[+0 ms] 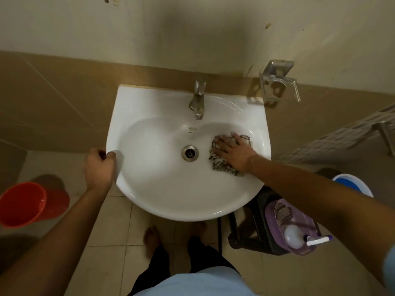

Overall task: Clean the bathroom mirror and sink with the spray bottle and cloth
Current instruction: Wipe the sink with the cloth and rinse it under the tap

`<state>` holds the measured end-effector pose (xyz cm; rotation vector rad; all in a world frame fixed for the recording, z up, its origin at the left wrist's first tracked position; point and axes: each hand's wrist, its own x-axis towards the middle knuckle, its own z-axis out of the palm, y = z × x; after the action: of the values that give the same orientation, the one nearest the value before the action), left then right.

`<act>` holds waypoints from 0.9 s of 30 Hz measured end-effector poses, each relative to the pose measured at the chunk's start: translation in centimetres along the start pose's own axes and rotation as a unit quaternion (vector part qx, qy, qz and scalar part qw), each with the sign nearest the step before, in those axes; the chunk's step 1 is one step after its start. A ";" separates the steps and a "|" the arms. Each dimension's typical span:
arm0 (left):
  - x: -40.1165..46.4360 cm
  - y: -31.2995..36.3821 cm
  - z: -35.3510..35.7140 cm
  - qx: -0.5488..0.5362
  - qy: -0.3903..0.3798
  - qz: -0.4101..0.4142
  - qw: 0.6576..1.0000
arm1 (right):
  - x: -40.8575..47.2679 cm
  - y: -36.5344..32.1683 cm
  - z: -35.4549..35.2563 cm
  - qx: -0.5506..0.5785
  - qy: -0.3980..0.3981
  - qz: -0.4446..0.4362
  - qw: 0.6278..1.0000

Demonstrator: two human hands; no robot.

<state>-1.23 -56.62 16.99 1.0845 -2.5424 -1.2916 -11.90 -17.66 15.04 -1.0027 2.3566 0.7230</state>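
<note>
I stand barefoot in front of the white sink [171, 189], looking straight down into the bowl. My right hand [232, 148] lies flat on the striped cloth [222, 165], its fingers [221, 140] straight and a little spread, pressing the cloth against the right inner wall of the bowl, just beside the metal drain [190, 153]. The cloth is bunched under my palm and sticks out below my wrist and above my fingertips. My left hand [99, 165] grips the left rim of the sink, fingers curled over the edge with the thumb on top. The metal tap [198, 101] stands at the back of the sink, its spout pointing toward the bowl. The spray bottle [299, 237] lies in a purple basket [275, 214] with another striped cloth, on a dark stool [252, 221] to the right of the sink and below its rim. A red bucket [23, 204] sits on the tiled floor to my left, and a blue and white bucket [352, 184] shows past my right forearm. A metal soap holder [277, 82] is fixed to the wall, right of the tap
</note>
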 end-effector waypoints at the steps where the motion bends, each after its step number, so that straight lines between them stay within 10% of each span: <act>1: -0.2 -0.1 0.3 0.009 0.012 -0.001 1.000 | 0.7 1.0 -0.4 -0.033 0.014 -0.014 0.999; 20: -1.7 0.8 2.4 0.029 0.086 0.001 0.996 | 3.7 -15.0 -2.7 0.392 0.053 -0.065 0.916; 27: -1.5 -0.2 2.5 0.016 0.073 0.049 0.996 | 12.5 -20.1 -10.8 0.556 0.096 0.276 0.778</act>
<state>-0.96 -54.09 15.58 1.0059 -2.4818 -1.1094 -6.82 -42.64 9.91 0.1647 2.5817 -0.6667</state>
